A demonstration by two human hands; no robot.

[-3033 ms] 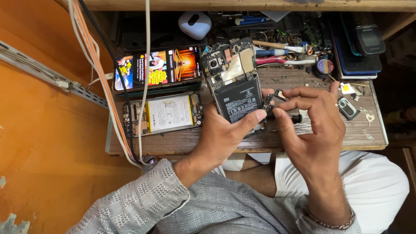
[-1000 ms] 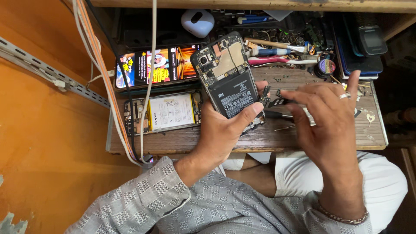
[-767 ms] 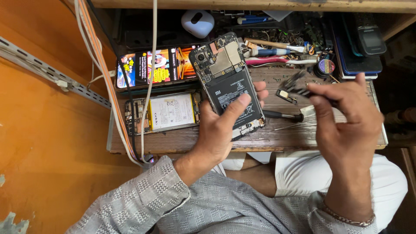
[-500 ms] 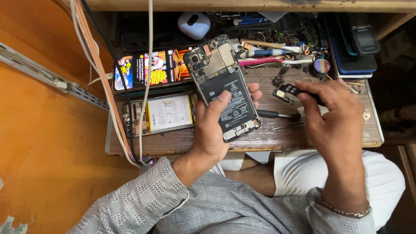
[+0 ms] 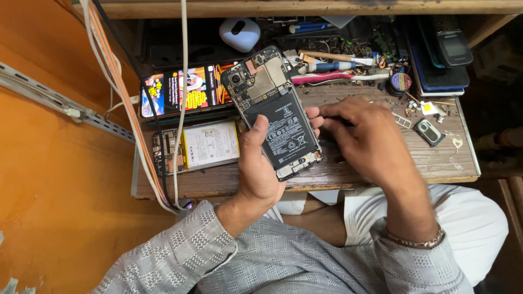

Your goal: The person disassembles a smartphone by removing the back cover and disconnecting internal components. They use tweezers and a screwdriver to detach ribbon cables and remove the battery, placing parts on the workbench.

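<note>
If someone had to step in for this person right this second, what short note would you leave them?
Left hand holds the opened phone, back cover off, battery and circuit board showing, tilted above the wooden bench.
Right hand lies palm down on the bench beside the phone; whether it holds anything is hidden.
A second opened phone and a phone with a lit screen lie to the left; hand tools lie at the back.
Done: back cover off. Left: battery and board are in place.
</note>
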